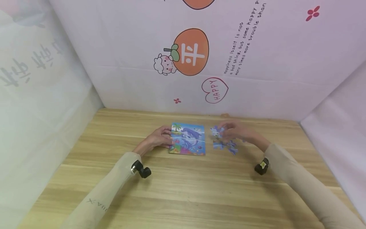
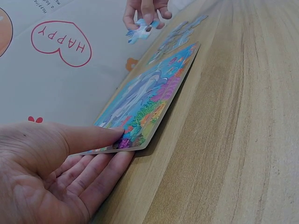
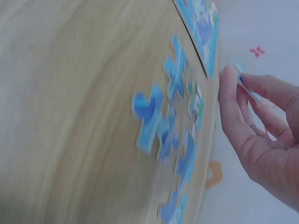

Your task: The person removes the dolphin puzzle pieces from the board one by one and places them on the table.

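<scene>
My left hand [image 1: 156,137] grips the left edge of a dolphin picture board [image 1: 187,141], thumb on top and fingers underneath. In the left wrist view, the board's near corner [image 2: 140,140] is raised a little off the table. My right hand [image 1: 234,131] pinches a blue jigsaw piece [image 2: 141,31] between thumb and fingers, held up above the table. Below and beside that hand lie several loose jigsaw pieces [image 3: 152,116] in blue and purple, just right of the board. Part of this group is hidden behind the right hand in the head view.
The wooden table [image 1: 183,190] runs back to a white printed cloth [image 1: 128,89] hanging behind it. More white cloth [image 1: 37,95] hangs along the left side. A small orange shape [image 1: 225,114] shows at the table's back edge. Each wrist wears a black camera [image 1: 141,169].
</scene>
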`<action>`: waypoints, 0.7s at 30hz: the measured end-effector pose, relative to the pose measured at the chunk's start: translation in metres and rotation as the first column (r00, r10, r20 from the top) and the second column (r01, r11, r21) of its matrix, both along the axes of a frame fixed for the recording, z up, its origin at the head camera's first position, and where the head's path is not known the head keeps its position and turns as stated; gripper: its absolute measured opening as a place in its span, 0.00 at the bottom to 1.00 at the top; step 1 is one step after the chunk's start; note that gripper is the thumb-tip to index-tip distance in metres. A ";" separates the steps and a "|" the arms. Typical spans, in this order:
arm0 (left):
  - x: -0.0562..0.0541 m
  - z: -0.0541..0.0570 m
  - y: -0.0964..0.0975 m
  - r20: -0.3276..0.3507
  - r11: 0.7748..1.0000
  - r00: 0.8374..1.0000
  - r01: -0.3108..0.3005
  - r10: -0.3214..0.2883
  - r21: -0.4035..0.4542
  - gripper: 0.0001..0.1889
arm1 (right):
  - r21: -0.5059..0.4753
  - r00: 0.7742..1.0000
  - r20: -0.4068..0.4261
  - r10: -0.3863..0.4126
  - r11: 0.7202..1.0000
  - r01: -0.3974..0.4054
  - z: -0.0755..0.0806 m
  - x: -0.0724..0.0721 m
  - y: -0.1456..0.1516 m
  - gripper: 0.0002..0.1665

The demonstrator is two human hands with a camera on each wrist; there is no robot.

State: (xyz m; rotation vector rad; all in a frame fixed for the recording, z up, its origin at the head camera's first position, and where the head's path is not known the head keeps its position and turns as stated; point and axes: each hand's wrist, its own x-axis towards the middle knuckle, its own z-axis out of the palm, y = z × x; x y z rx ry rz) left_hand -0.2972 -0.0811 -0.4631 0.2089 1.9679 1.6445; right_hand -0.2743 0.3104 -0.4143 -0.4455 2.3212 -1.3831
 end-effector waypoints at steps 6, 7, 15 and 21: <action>-0.001 -0.002 -0.001 0.003 1.000 1.000 -0.008 0.008 0.000 0.40 | 0.071 0.999 0.032 -0.040 0.997 0.037 0.010 0.005 0.024 0.31; -0.001 -0.002 -0.001 0.004 1.000 1.000 -0.007 0.007 0.000 0.40 | 0.081 0.998 0.036 -0.042 0.996 0.039 0.011 0.007 0.029 0.31; -0.001 -0.002 -0.001 0.003 1.000 1.000 -0.006 0.006 0.002 0.40 | 0.096 0.995 0.095 -0.025 0.995 0.016 0.015 0.008 0.059 0.28; -0.001 -0.003 0.000 0.005 1.000 1.000 -0.012 0.012 0.007 0.40 | 0.181 0.990 0.142 0.016 0.983 -0.042 0.015 0.009 0.079 0.27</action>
